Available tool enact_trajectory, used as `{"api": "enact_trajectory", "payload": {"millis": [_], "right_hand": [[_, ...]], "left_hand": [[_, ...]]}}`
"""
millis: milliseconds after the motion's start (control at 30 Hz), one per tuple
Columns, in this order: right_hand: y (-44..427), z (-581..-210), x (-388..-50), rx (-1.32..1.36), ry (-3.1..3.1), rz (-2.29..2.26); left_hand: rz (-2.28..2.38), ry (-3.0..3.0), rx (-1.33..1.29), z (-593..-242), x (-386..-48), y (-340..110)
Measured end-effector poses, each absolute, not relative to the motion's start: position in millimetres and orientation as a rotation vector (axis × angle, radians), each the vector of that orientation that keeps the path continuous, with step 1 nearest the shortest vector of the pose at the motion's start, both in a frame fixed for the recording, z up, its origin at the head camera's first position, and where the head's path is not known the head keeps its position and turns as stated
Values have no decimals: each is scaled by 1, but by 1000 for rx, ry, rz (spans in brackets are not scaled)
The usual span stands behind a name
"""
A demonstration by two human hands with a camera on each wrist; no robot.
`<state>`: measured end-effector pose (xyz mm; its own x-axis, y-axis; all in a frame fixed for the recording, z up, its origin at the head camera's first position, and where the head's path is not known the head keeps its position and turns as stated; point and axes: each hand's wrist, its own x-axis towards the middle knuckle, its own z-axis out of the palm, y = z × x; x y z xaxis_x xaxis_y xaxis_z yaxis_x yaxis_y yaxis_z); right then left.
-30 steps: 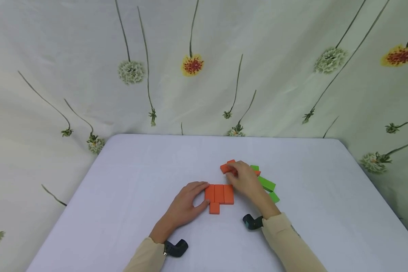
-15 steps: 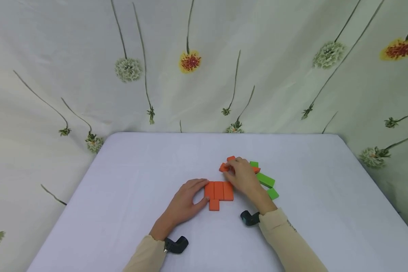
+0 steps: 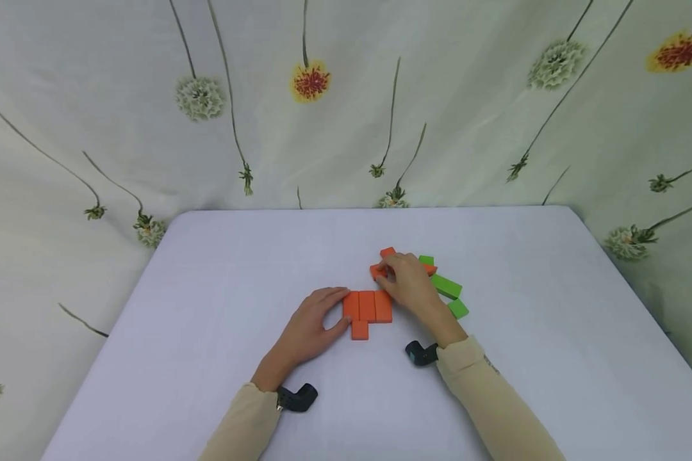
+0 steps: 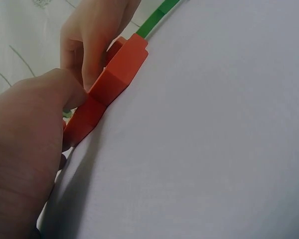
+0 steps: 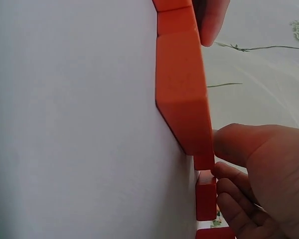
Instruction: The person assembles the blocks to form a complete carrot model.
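Three long orange blocks [image 3: 367, 306] lie side by side on the table. A smaller orange block [image 3: 360, 330] adjoins their near edge. My left hand [image 3: 311, 326] holds the row's left block, its fingertips by the far corner and the thumb by the near one. Behind the row, my right hand [image 3: 412, 285] reaches into a loose group and pinches an orange block [image 3: 376, 272]. The right fingers partly hide that piece. In the right wrist view, the right thumb and fingers [image 5: 231, 201] touch small orange pieces [image 5: 206, 196] beyond the row.
Another orange block [image 3: 387, 252] lies behind the right hand, and one more [image 3: 431, 269] shows to its right. Several green blocks [image 3: 446, 286] lie beside that hand. A white table [image 3: 236, 256] bears everything, with a flower-print cloth [image 3: 346, 147] hanging behind.
The head view has tilted down, so everything sits higher in it. The orange block at my right fingertips has turned slightly. My left hand has stayed at the row.
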<state>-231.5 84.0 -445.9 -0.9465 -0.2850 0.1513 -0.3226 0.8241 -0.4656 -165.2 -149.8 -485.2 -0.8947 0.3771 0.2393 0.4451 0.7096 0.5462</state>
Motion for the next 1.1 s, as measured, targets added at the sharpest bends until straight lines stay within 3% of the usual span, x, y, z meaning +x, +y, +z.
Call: {"api": "enact_trajectory", "payload": {"millis": [567, 1100], "right_hand": [[87, -440, -230, 566, -2956, 752], [93, -441, -222, 556, -2871, 1015]], "left_hand": [[-926, -2813, -665, -480, -164, -149], [-950, -2830, -670, -483, -166, -151]]}}
